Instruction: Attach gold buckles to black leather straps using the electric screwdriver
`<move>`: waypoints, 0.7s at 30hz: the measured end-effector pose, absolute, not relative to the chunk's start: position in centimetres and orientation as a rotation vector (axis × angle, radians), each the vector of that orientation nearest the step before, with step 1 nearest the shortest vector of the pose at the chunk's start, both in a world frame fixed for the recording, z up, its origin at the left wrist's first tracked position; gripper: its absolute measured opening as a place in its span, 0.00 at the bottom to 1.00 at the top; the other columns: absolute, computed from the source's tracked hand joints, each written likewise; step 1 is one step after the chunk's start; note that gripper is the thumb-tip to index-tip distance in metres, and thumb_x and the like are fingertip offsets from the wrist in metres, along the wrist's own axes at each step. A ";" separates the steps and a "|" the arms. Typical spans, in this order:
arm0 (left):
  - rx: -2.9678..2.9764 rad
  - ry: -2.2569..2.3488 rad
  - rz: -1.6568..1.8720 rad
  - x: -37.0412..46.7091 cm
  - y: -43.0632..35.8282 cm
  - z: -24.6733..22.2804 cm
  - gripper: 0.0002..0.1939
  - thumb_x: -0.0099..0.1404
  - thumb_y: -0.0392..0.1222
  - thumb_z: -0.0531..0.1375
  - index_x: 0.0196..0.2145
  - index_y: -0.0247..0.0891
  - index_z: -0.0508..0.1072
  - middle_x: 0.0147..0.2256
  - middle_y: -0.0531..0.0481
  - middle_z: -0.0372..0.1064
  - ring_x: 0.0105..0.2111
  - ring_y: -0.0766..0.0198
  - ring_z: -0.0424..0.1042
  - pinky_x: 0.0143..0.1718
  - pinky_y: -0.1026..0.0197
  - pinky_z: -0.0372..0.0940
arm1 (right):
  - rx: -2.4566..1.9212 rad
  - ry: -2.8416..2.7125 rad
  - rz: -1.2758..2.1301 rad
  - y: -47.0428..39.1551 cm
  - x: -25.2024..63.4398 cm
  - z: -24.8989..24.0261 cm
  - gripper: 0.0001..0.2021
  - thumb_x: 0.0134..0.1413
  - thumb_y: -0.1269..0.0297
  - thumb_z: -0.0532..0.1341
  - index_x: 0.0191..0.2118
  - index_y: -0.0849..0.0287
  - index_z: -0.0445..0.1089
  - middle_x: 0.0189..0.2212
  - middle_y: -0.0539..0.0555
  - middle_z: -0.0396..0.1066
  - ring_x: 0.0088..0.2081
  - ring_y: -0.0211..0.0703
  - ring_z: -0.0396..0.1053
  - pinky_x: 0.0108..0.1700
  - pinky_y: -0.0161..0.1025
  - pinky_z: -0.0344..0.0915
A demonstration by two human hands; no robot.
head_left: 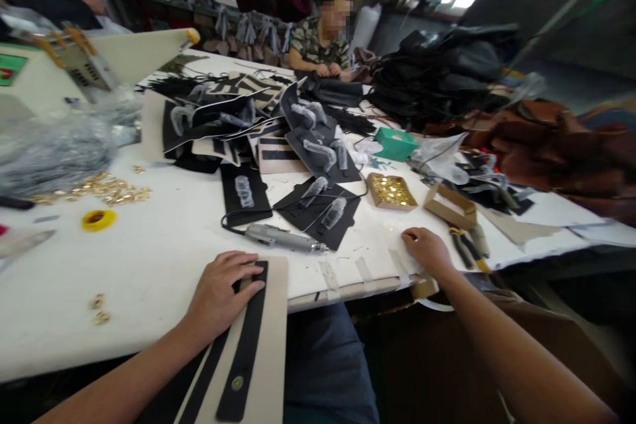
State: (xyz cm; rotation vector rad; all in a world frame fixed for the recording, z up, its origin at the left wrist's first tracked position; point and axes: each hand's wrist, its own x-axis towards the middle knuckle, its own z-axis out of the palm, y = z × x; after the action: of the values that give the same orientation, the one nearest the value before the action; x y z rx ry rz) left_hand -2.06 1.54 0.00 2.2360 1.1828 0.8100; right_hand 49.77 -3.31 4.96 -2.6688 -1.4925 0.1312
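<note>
My left hand point(223, 288) rests on a beige panel point(275, 318) at the table's front edge, fingers and thumb laid over the upper end of a black strap point(248, 344). Near its lower end that strap bears a small round metal fitting point(237, 383). Curled fingers close my right hand point(426, 248) just above the table's front edge; whatever they may hold is hidden. Between the hands and farther back lies a grey electric screwdriver point(283, 236) with a black cord. Behind my right hand, a cardboard box point(372, 193) contains many small gold-coloured metal pieces.
Black panels with plastic-wrapped handles point(243, 192) are heaped mid-table. Loose gold fittings point(119, 191) and yellow tape point(98, 220) lie left. At right are an open cardboard box point(450, 207), pliers point(467, 248) and a green box point(395, 144). A person point(322, 40) sits opposite.
</note>
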 end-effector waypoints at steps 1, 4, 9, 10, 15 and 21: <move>2.222 1.188 0.800 -2.0 1.4 0.4 0.08 0.65 0.44 0.69 0.43 0.48 0.84 0.52 0.50 0.80 0.56 0.48 0.72 0.59 0.40 0.67 | -2.692 -1.520 0.128 -3.1 49.6 5.1 0.15 0.64 0.60 0.57 0.41 0.58 0.81 0.47 0.65 0.79 0.45 0.53 0.74 0.44 0.44 0.61; 2.181 1.215 0.796 -1.8 1.4 1.1 0.10 0.62 0.39 0.72 0.42 0.46 0.83 0.52 0.50 0.80 0.56 0.50 0.71 0.59 0.42 0.67 | -2.743 -1.592 0.133 -2.2 49.7 4.9 0.18 0.67 0.58 0.56 0.42 0.61 0.81 0.49 0.74 0.77 0.41 0.56 0.72 0.39 0.49 0.57; 2.144 1.211 0.821 -2.1 1.5 1.1 0.13 0.59 0.39 0.74 0.43 0.45 0.82 0.52 0.51 0.80 0.56 0.52 0.71 0.58 0.43 0.66 | -2.828 -1.554 -0.014 -1.5 50.9 3.7 0.14 0.64 0.56 0.62 0.46 0.56 0.82 0.50 0.71 0.78 0.31 0.50 0.66 0.36 0.49 0.57; 2.143 1.205 0.823 -2.2 1.5 1.1 0.13 0.59 0.39 0.74 0.43 0.45 0.82 0.52 0.51 0.80 0.56 0.52 0.72 0.58 0.43 0.66 | -2.828 -1.505 -0.019 -1.5 51.0 3.6 0.13 0.61 0.56 0.65 0.45 0.55 0.83 0.48 0.71 0.78 0.28 0.48 0.62 0.35 0.49 0.57; 2.144 1.190 0.821 -2.4 1.3 1.3 0.12 0.60 0.41 0.74 0.43 0.44 0.82 0.53 0.51 0.80 0.56 0.51 0.71 0.58 0.44 0.66 | -2.796 -1.254 0.024 -0.9 49.9 4.8 0.04 0.47 0.60 0.72 0.26 0.51 0.79 0.30 0.63 0.76 0.22 0.44 0.51 0.33 0.50 0.51; 2.150 1.188 0.813 -2.5 1.3 1.5 0.12 0.61 0.40 0.73 0.43 0.44 0.82 0.53 0.51 0.80 0.56 0.51 0.71 0.57 0.44 0.67 | -2.327 -1.259 0.436 -2.5 37.5 8.2 0.10 0.55 0.53 0.67 0.36 0.53 0.78 0.24 0.56 0.75 0.28 0.50 0.71 0.39 0.48 0.62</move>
State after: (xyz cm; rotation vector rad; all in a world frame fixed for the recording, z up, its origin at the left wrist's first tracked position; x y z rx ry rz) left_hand -2.52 1.26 1.49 2.1503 1.1883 0.8126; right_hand 37.52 -2.49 8.17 -2.3273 -1.2591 0.4359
